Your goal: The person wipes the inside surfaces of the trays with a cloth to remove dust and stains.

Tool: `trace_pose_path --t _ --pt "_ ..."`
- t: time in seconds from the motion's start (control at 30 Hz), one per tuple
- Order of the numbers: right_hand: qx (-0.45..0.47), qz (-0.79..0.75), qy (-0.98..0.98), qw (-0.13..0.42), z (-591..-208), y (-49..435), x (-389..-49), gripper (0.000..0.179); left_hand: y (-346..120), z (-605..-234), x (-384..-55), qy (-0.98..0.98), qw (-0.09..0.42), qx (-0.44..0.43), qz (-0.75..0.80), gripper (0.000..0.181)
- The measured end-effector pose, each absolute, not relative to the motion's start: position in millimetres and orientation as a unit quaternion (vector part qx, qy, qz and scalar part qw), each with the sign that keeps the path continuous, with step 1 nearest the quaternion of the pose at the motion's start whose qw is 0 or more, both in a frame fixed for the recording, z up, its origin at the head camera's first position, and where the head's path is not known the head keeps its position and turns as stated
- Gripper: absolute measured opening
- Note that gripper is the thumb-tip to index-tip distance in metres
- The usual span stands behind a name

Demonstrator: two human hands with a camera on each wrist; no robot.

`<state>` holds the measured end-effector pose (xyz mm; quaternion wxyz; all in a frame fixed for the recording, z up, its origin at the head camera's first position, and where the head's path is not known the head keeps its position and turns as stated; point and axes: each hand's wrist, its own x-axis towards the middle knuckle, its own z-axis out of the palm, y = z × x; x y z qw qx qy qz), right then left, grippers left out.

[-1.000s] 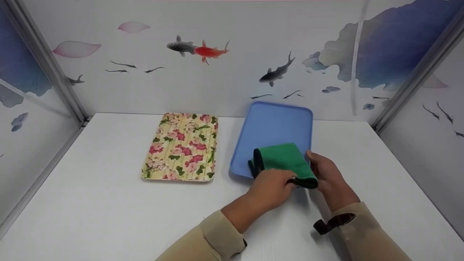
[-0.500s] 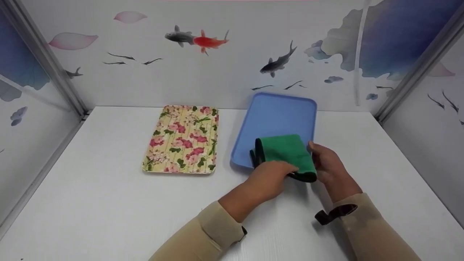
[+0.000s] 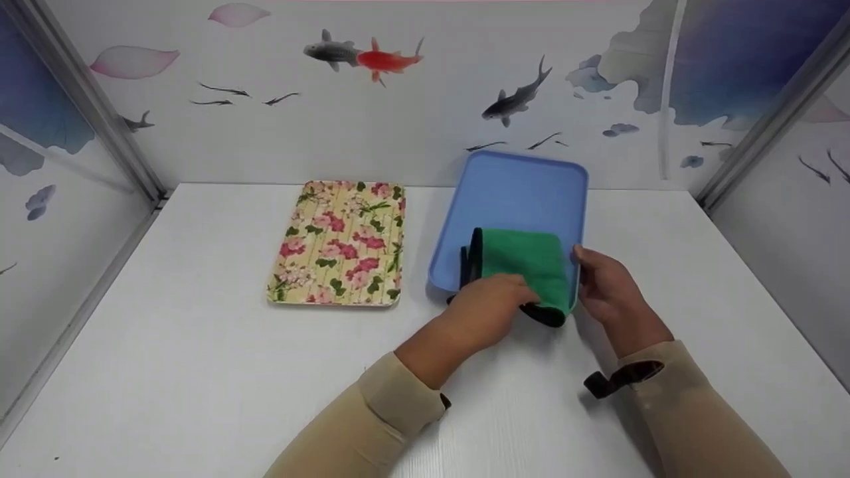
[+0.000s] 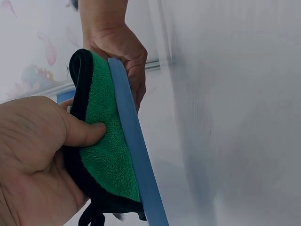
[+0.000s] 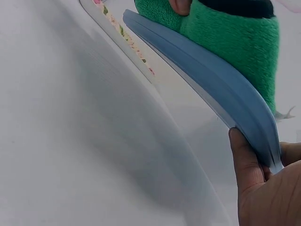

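Observation:
A folded green cleaning cloth (image 3: 524, 255) with black edging lies against the front part of a blue tray (image 3: 524, 192). My left hand (image 3: 485, 309) grips the cloth at its near left side; in the left wrist view the thumb presses on its fuzzy green face, right beside the tray's rim (image 4: 134, 132). On the other side, my right hand (image 3: 607, 289) holds the tray's right edge close to the front corner. The right wrist view shows that edge pinched between thumb and fingers, with the tray (image 5: 211, 80) tilted and its near end raised off the table.
Left of the blue tray, a floral-patterned tray (image 3: 339, 245) lies flat on the white table (image 3: 199, 372). A white wall (image 3: 438, 126) painted with fish rises behind both trays, and side panels close in left and right. A dark strap (image 3: 624, 380) hangs at the right cuff.
The left hand has shifted the cloth a little left across the tray, baring more of the right rim. The right hand keeps its hold. The whole head view has moved slightly downward.

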<state>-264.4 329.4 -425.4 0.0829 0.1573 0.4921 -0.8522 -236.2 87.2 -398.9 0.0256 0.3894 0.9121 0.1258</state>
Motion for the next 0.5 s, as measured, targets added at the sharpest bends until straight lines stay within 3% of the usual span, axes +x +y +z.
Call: trace_pose_path --t 0.03,0.17,0.23,0.5 --pt "0.159 -0.851 0.493 0.083 -425.0 329.4 -264.9 0.016 86.3 -398.8 -237.1 0.914 0.025 0.386 0.123 0.038" --pt "0.161 -0.843 0.506 0.088 -424.9 330.1 -266.8 0.061 81.9 -399.6 -240.9 0.920 0.026 0.374 0.116 0.038" --pt "0.162 -0.837 0.515 0.089 -424.8 330.5 -267.5 0.075 79.5 -400.0 -243.2 0.922 0.029 0.369 0.116 0.039" --pt "0.179 -0.820 0.536 0.088 -427.0 329.9 -270.1 0.083 70.4 -399.9 -249.7 0.928 0.027 0.359 0.098 0.037"
